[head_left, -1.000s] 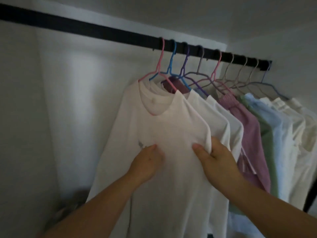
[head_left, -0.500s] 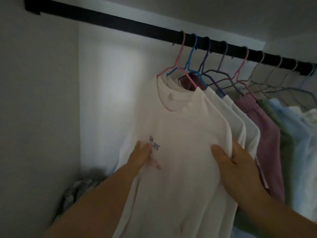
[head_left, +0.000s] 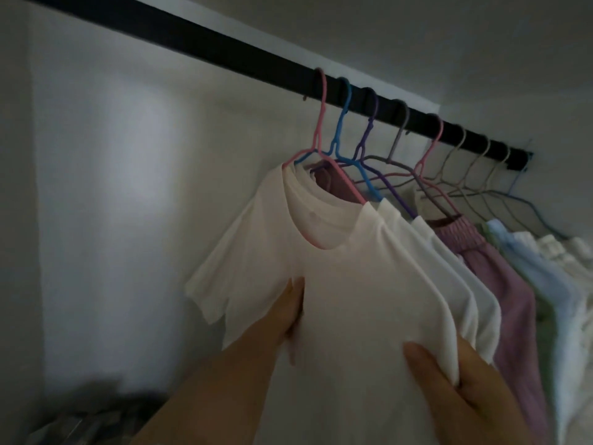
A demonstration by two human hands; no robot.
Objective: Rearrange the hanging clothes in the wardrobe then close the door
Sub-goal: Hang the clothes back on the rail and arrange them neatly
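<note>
— Where do we have our hands?
— Our right hand (head_left: pixel 462 387) reaches up from the lower right and pinches the side edge of the front white short-sleeved T-shirt (head_left: pixel 349 303), thumb on the front, fingers behind. Our left hand (head_left: pixel 288 313) lies against the shirt's other side under the sleeve; its fingers are partly tucked behind the cloth, so we cannot tell if they grip.
— And the shirt?
— It hangs tilted on a pink wire hanger (head_left: pixel 321 123), first in the row on the long black wardrobe rail (head_left: pixel 224 56). Behind it we see more white shirts, a mauve garment (head_left: pixel 500 284), a pale blue one (head_left: pixel 539 281).
— The room?
— Dim pale wardrobe walls (head_left: pixel 106 220).
</note>
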